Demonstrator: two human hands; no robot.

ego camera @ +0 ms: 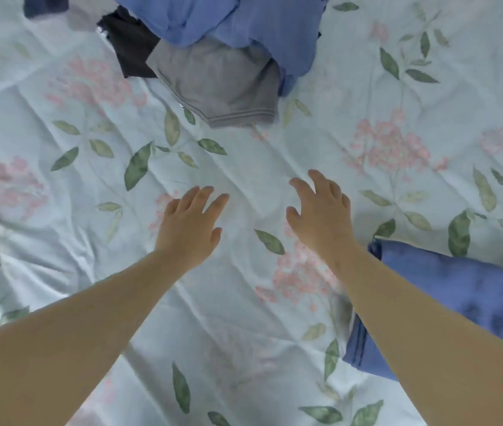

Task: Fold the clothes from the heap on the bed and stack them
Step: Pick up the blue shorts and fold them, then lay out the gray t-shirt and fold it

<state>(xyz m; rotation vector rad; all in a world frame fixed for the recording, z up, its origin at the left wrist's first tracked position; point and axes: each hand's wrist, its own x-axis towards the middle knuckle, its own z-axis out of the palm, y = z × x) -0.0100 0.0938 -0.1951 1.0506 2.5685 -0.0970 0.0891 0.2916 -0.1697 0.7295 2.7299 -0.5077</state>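
— Where are the hands?
— The left hand [190,219], centre frame, has its fingers spread and holds nothing. At top centre sits the heap [201,20], a grey garment [222,84] foremost. The right hand [320,216] is also spread and empty.
— Any risk?
— At lower right, the folded blue piece [446,302] lies beneath the right forearm; a reaching arm could drag it open.

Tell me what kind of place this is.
Probably a bedroom, looking down at a bed. A floral bedspread fills the view, a loose heap of clothes lies at its far side, and a blue garment that looks folded sits at the near right.
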